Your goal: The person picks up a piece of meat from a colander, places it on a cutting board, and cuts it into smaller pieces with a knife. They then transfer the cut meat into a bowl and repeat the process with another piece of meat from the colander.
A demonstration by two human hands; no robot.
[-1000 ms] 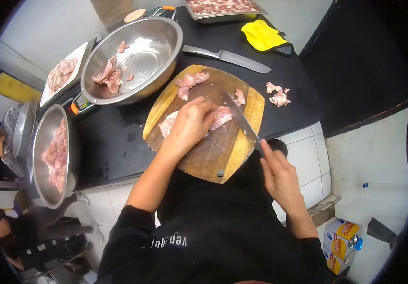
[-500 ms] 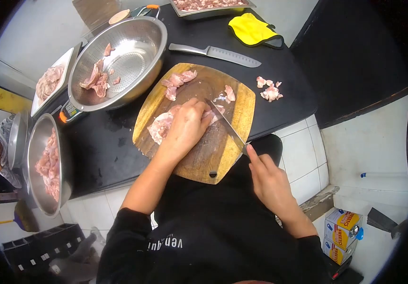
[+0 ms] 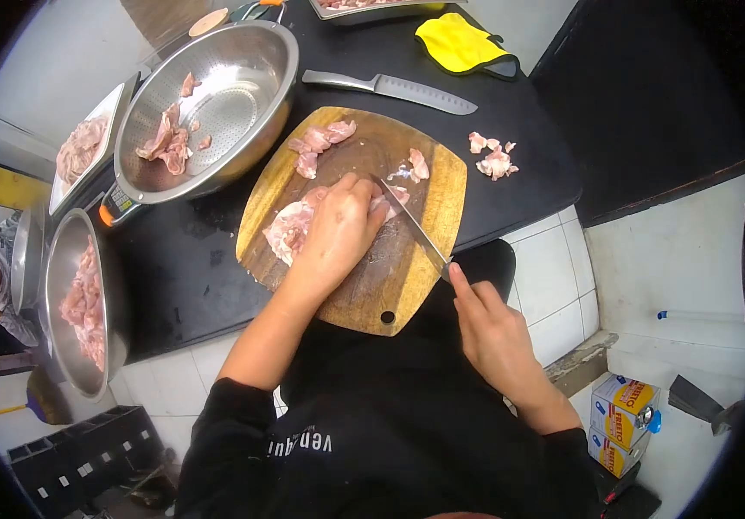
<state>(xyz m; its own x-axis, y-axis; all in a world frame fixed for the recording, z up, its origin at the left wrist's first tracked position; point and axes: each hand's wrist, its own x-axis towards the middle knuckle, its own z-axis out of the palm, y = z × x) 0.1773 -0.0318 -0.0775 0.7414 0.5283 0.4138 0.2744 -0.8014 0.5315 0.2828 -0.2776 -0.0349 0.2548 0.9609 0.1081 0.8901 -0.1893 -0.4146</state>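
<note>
The left hand (image 3: 345, 223), fingers bunched, holds raw meat (image 3: 284, 233) down between the middle and left edge of the wooden cutting board (image 3: 357, 303). The right hand (image 3: 495, 333) is closed round a kitchen knife (image 3: 415, 225) near the board's right edge, its tip close by those fingers. From here, I'd tuck the fingertips back and draw the blade in long, even strokes.

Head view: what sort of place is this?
Probably a working kitchen, perhaps a commercial one: raw meat on a wooden board, a large metal colander, and a metal bowl of more meat.
</note>
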